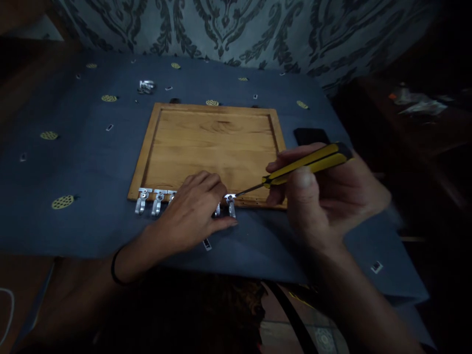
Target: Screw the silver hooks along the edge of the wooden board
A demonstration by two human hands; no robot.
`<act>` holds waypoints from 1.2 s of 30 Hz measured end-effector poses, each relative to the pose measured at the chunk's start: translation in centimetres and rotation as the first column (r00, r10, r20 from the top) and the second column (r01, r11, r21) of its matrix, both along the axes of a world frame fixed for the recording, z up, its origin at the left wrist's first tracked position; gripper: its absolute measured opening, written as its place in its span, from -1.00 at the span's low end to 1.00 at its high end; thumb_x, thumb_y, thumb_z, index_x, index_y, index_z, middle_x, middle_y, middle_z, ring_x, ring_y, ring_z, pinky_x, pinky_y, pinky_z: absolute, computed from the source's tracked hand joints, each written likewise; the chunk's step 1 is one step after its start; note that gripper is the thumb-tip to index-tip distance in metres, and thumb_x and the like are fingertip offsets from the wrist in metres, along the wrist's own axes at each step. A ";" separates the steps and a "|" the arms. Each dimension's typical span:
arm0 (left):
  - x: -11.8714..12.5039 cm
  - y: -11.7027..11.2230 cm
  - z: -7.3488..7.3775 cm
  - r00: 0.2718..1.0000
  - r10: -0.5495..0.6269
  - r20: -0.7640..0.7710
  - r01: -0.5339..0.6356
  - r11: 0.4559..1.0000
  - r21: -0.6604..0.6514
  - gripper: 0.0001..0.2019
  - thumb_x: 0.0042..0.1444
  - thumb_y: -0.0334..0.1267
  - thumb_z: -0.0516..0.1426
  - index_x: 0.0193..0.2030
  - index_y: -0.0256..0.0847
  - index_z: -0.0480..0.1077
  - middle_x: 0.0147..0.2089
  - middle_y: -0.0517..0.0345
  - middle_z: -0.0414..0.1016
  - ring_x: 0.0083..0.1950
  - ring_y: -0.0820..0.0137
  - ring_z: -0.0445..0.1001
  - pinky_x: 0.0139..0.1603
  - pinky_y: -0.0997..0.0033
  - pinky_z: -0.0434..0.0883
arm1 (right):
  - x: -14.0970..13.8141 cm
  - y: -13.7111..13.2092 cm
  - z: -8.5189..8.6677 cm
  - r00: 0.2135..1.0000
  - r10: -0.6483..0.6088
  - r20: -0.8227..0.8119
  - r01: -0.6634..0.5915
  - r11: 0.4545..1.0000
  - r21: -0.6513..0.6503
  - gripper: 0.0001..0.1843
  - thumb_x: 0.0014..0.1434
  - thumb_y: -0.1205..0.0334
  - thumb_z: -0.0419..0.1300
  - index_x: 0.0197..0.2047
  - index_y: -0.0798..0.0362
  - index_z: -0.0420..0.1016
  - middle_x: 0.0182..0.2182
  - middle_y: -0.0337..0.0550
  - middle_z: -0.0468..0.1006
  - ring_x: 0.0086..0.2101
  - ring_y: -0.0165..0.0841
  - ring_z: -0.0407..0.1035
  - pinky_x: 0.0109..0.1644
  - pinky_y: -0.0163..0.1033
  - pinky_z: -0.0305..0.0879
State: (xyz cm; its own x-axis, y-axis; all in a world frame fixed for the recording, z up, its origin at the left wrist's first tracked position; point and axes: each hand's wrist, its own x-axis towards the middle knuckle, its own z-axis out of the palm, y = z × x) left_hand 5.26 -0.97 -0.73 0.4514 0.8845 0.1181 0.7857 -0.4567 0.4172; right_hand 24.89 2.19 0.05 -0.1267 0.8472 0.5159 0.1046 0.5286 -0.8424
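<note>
A wooden board [212, 147] with a raised frame lies flat on the table. Along its near edge sits a row of silver metal hooks [158, 202], some covered by my left hand [197, 209]. That hand rests over the edge, thumb and index finger closed around the rightmost hook [231, 205]. My right hand [328, 201] is wrapped around a yellow-and-black screwdriver [309, 164]. Its shaft slants down to the left, and the tip meets the right side of that same hook's plate. Small dark holes show in the edge right of this hook.
A blue cloth [84, 172] with yellow pineapple prints covers the table. Behind the board lies a small pile of silver hooks [146, 86]. A dark flat object [311, 135] is past the board's right side. Clear plastic packaging [422, 105] rests on dark furniture at right.
</note>
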 end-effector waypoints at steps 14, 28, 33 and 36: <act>0.1 0.0 0.1 1.000 0.006 -0.009 -0.006 1.000 -0.008 -0.63 0.18 -0.05 0.39 -0.07 -0.31 0.48 -0.04 0.00 0.52 0.06 0.10 0.46 0.10 0.08 0.41 | -0.8 -0.2 -0.1 0.999 -0.043 0.008 0.043 0.998 0.035 -0.85 0.29 0.08 0.35 -0.09 -0.12 0.66 -0.26 -0.21 0.63 -0.41 -0.39 0.52 -0.54 -0.31 0.43; 0.1 0.0 0.0 1.000 -0.004 -0.008 0.004 1.000 -0.006 -0.62 0.19 -0.10 0.39 -0.01 -0.31 0.48 -0.01 -0.01 0.53 0.10 0.08 0.46 0.12 0.05 0.42 | -1.0 0.9 0.1 0.998 -0.037 0.048 0.029 0.987 0.157 -0.72 0.10 0.04 0.52 -0.38 -0.13 0.49 -0.47 -0.30 0.50 -0.47 -0.36 0.41 -0.53 -0.24 0.35; 0.0 0.0 -0.1 1.000 -0.009 0.001 0.009 1.000 -0.002 -0.63 0.21 -0.07 0.38 -0.01 -0.27 0.48 -0.01 0.00 0.54 0.10 0.09 0.46 0.13 0.06 0.41 | -1.2 0.8 -0.2 0.998 -0.060 0.017 0.056 0.987 0.151 -0.61 0.02 0.02 0.56 -0.44 -0.12 0.41 -0.49 -0.30 0.44 -0.49 -0.36 0.37 -0.57 -0.23 0.31; 0.0 0.0 -0.2 1.000 -0.003 -0.006 0.003 1.000 0.017 -0.64 0.20 -0.06 0.39 -0.05 -0.27 0.48 -0.04 0.02 0.53 0.07 0.11 0.46 0.09 0.09 0.42 | -1.1 0.4 -0.2 0.998 -0.069 0.008 0.067 0.987 0.148 -0.74 0.12 0.09 0.51 -0.35 -0.13 0.49 -0.43 -0.29 0.50 -0.49 -0.38 0.40 -0.53 -0.21 0.36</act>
